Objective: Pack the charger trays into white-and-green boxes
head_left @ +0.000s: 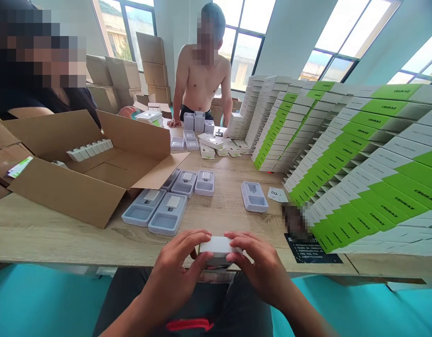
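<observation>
The left hand [174,267] and right hand [257,267] grip a small white box [219,246] from either side, fingers curled firmly around its ends, holding it at the near edge of the wooden table [61,234]. Grey plastic trays [167,213] lie on the table ahead of the hands, with an open cardboard box [67,187] beyond them to the left and stacked green-and-white boxes [359,196] to the right.
</observation>
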Available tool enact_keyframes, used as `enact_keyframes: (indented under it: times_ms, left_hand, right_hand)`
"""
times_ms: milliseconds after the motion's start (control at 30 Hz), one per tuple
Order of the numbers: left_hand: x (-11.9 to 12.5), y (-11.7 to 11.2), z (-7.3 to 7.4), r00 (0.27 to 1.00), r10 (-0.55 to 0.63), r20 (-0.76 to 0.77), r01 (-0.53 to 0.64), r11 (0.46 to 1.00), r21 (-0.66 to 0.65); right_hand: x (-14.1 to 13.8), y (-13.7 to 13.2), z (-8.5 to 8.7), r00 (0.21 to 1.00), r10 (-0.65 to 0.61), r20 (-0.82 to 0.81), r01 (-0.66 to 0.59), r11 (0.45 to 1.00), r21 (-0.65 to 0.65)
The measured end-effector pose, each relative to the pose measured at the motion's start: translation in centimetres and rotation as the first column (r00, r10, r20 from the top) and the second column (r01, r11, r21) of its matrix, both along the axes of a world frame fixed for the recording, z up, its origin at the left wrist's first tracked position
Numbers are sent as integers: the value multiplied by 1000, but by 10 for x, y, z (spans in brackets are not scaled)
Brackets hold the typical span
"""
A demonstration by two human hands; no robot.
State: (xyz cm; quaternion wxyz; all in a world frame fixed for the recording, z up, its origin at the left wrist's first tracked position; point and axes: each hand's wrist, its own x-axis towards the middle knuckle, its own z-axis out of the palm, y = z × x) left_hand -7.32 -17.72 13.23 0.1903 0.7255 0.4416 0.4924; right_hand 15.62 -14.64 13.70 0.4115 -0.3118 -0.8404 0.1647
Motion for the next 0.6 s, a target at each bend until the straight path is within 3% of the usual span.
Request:
enact_keyframes:
  times_ms: [133,300,467,600]
  left_hand:
    - [2,0,0,999,17,30,-17,1000,-2]
    - [0,0,3,1000,-4,-6,5,999,33]
    - [-7,4,-5,996,-37,-82,53,979,197]
    - [-15,12,-15,988,-69,-139,109,947,301]
  right_hand:
    - [-1,1,0,1000,-16,-18,15,999,-49]
    - [1,4,6,999,34,-3,-34,999,3]
    - [10,7,3,991,121,62,-127,986,109]
    - [14,10,-6,990,120,77,-133,972,192]
